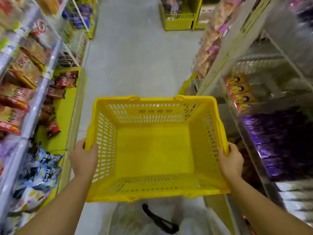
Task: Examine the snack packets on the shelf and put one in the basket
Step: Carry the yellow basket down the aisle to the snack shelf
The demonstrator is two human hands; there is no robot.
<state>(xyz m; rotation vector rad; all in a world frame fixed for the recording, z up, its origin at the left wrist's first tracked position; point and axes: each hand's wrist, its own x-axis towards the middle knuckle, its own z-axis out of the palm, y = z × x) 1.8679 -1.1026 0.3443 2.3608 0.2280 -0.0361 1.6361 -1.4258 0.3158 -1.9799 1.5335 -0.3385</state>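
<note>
Grey aisle floor [135, 56] runs straight ahead between two shelf runs. Left shelves [39, 100] are several tiers deep, white-railed, with a yellow bottom deck. Right shelves [218, 65] are pale metal and much blurred at the outer edge. Yellow basket [153, 150] is held at mid-aisle above the floor, level, long sides to left and right, with slotted walls and its whole bottom in plain view. Packets all sit on the shelves: red packets [13, 114] stacked on the left middle tiers, purple packets [274, 141] massed on the right beside the basket, blue-and-white packets [40, 168] low on the left near the left forearm, dark red packets [55, 92] lying along the yellow deck. Print on every one is too smeared to read. Orange boxes [238, 92] stand in a row on the right, just past the basket's far corner. Yellow crate [177, 22] of goods sits on the floor at the aisle's far end. Left hand [83, 156] grips the basket's left rim, thumb over the inside wall, fingers wrapped round the outside. Right hand [231, 160] grips the right rim the same way, thumb inside. Both forearms are bare. Black strap [159, 219] lies across something pale below the basket's near edge; what it is cannot be told.
</note>
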